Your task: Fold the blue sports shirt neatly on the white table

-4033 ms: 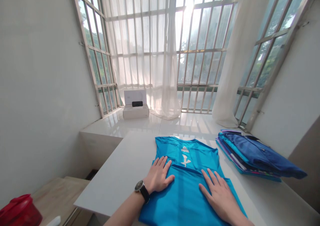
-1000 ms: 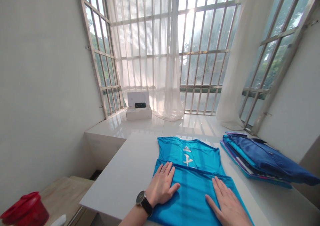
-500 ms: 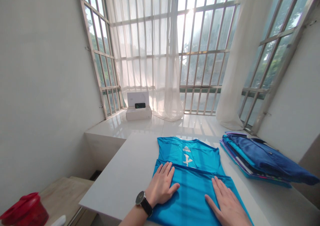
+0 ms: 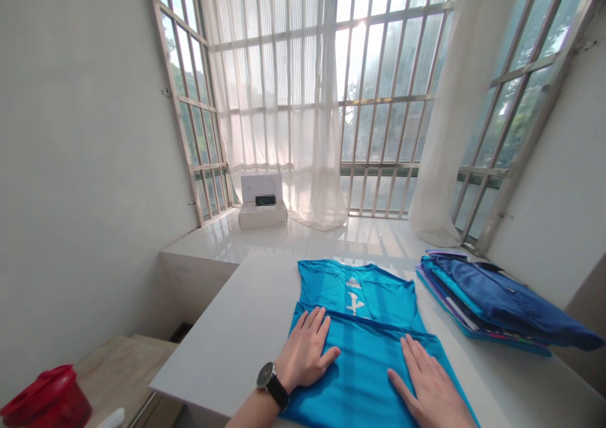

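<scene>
Both forearms are bare, with no sleeves showing. The left hand (image 4: 305,350) has a black wristwatch (image 4: 271,382) with a round dark face; the right hand (image 4: 428,384) wears nothing.

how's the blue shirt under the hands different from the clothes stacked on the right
The turquoise shirt is one garment spread flat with a fold across its middle; the pile of clothes is several pieces stacked up. The shirt is light blue with a white print; the pile's top piece is dark blue. The left hand and right hand press the shirt; nothing touches the pile. Both lie on the white table.
</scene>
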